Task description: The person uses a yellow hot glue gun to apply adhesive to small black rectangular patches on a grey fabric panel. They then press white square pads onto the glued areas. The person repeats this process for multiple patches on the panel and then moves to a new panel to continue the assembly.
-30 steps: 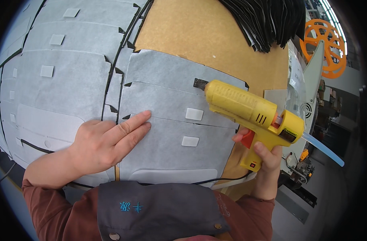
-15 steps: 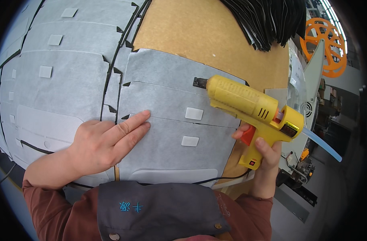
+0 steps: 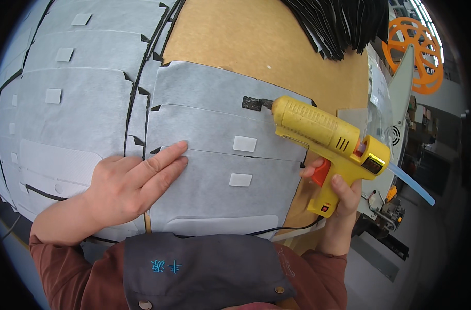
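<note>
Brown fibreboard worktable point(image 3: 266, 46) is lying bare toward its far side, giving open room beyond the stacked panels; its right edge is dropping away to a cluttered workshop floor.

Grey felt-like fabric panels point(image 3: 220, 134): matte, soft-textured, cut with notched black-backed edges, overlapping like shingles in two columns, the nearer column lying under the hands.

White rectangular adhesive pads: two point(image 3: 244, 143) showing on the nearer column's panels, at least three more point(image 3: 53, 95) on the column left of it.

Yellow hot-glue gun point(image 3: 323, 132): hard plastic, ribbed body, orange trigger, translucent glue stick point(image 3: 411, 183) projecting rearward. Its nozzle is touching a small dark patch point(image 3: 252, 103) at the right edge of an upper grey panel.

Right hand point(image 3: 341, 194) is gripping the gun's handle, forefinger resting on the trigger.

Left hand point(image 3: 129, 186) is lying flat and unclenched, fingers pressing the panel left of the two pads.

Black strips point(image 3: 344, 20): one fanned pile beyond the gun.

Orange spoked reel point(image 3: 413, 57): one, right of the pile.
</note>
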`<act>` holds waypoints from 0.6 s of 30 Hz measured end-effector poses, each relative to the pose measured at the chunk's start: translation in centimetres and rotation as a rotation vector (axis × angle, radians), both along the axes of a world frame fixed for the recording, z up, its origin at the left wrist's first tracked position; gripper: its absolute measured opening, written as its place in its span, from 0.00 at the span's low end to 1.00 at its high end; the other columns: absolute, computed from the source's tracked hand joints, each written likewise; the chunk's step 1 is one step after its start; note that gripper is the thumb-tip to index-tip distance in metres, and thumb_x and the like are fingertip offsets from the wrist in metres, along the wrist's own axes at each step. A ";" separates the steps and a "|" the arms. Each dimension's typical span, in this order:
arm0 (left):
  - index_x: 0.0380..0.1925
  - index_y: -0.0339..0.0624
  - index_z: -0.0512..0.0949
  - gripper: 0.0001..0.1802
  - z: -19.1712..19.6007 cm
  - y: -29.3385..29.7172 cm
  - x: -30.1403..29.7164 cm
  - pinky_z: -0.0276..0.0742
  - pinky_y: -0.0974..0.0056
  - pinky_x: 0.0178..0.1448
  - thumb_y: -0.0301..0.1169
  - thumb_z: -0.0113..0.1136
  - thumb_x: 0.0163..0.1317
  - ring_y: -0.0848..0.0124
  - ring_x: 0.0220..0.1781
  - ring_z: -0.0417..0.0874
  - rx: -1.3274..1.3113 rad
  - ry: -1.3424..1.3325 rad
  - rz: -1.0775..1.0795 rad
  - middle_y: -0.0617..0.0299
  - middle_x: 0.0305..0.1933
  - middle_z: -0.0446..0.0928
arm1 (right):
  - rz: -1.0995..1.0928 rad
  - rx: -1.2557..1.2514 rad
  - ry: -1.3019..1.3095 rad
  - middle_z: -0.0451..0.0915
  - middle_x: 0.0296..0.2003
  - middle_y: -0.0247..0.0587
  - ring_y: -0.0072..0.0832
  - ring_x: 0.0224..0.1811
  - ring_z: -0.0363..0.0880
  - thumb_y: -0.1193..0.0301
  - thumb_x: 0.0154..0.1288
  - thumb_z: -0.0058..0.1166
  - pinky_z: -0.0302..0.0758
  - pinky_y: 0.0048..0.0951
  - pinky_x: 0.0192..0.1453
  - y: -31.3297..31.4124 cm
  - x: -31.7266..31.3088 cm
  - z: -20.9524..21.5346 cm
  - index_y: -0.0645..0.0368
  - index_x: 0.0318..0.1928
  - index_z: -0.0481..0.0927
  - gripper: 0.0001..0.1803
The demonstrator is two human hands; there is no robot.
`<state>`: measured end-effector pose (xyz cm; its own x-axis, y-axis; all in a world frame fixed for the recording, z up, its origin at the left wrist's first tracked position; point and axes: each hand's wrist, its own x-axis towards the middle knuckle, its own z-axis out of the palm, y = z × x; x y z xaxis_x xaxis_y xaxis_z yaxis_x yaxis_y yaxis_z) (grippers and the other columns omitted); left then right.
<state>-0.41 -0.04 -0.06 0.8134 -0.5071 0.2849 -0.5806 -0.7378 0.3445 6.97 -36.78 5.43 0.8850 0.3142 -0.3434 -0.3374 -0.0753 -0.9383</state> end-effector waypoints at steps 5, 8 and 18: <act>0.43 0.42 0.82 0.18 0.0 0.0 0.0 0.66 0.72 0.19 0.24 0.71 0.49 0.79 0.18 0.71 0.002 0.003 -0.001 0.56 0.55 0.84 | -0.003 0.009 -0.005 0.81 0.46 0.54 0.43 0.47 0.84 0.68 0.62 0.58 0.80 0.43 0.54 -0.1 -0.1 -0.1 0.71 0.62 0.69 0.30; 0.43 0.42 0.83 0.18 0.0 0.0 0.0 0.66 0.72 0.19 0.24 0.71 0.49 0.79 0.18 0.72 0.005 0.007 0.000 0.56 0.55 0.84 | -0.006 0.012 0.000 0.81 0.46 0.54 0.43 0.47 0.84 0.68 0.62 0.58 0.80 0.43 0.53 -0.2 -0.3 -0.2 0.71 0.62 0.69 0.30; 0.44 0.42 0.83 0.19 0.0 -0.1 0.0 0.67 0.72 0.20 0.24 0.72 0.49 0.79 0.18 0.72 0.014 0.006 0.005 0.56 0.55 0.84 | -0.011 0.018 0.018 0.81 0.46 0.55 0.44 0.47 0.84 0.69 0.62 0.57 0.80 0.43 0.54 -0.3 -1.1 0.0 0.71 0.62 0.69 0.30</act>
